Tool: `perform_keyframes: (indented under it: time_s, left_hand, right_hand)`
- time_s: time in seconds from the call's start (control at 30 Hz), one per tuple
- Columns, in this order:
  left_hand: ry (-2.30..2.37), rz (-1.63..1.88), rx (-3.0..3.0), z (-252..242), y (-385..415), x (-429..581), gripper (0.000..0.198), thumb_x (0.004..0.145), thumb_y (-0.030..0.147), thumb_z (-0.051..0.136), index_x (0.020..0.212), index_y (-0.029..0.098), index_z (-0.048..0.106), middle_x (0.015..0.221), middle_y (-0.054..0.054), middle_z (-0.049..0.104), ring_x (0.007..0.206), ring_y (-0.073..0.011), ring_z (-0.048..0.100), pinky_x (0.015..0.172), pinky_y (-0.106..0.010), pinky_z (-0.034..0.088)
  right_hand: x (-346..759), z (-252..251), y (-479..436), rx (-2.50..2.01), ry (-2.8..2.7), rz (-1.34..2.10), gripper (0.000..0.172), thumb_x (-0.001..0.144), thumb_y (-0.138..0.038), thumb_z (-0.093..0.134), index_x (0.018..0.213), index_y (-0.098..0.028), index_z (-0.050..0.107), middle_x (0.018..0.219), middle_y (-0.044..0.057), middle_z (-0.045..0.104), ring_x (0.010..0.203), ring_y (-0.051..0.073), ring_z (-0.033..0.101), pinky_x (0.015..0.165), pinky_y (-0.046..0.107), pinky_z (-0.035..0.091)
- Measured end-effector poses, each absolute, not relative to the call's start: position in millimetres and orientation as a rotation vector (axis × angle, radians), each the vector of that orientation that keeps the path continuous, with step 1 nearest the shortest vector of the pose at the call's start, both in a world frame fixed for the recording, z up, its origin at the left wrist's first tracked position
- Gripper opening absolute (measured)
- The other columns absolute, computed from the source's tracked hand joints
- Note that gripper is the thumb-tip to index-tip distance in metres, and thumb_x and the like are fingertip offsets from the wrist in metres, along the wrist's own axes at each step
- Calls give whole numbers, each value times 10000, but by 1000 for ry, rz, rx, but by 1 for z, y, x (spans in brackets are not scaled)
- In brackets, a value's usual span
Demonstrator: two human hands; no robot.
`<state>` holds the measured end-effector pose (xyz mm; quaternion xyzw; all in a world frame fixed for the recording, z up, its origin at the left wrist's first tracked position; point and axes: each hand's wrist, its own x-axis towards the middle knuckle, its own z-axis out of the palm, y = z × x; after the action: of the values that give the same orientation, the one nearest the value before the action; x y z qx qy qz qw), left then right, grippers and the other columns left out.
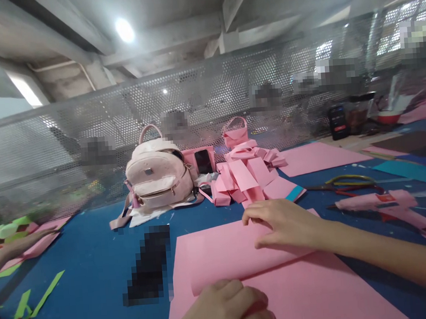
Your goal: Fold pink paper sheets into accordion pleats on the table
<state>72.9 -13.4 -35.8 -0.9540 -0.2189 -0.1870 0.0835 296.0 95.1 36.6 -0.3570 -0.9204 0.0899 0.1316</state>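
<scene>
A large pink paper sheet (310, 293) lies on the blue table (89, 265) in front of me, its far part folded back over itself toward me. My right hand (283, 220) presses on the far edge of the folded flap, fingers curled down on the paper. My left hand (227, 309), fingers bent, rests on the near fold line at the bottom of the view and pins the paper.
A pile of folded pink paper pieces (248, 174), a pink backpack (157, 175) and a phone (203, 161) sit behind. Scissors (346, 184) and a pink glue gun (391, 203) lie right. Green strips (43, 293) and another person's hand (18, 246) are left. A mesh fence (194, 102) bounds the table.
</scene>
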Motion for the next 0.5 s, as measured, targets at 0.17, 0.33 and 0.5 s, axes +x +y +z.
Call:
perform_keyframes:
  time_s: [0.17,0.33,0.5]
  left_hand:
    - [-625,-591,-2583,-47,-2,74,272,1023,339,496,1242,237,621,1229,-4,690,1075,-169,641,945,-304,499]
    - [-638,-491,-2434,-66,11,62,412,1069,369,312,1415,282,519,1350,-52,631,1265,-210,568,1040,-344,446]
    - [-671,-495,-2400,-83,18,58,442,1061,420,326,1467,303,455,1420,-50,577,1309,-224,530,1099,-369,389]
  right_hand:
    - [294,29,108,-905,-2659,112,43,848,-198,680,882,-200,654,943,8,674,853,188,625,686,282,385]
    - [294,10,118,-826,-2655,-84,77,896,-255,675,892,-190,635,892,17,684,824,211,627,704,317,388]
    - [303,1,129,-816,-2654,-177,95,868,-247,708,903,-195,637,896,30,700,825,225,636,730,328,401]
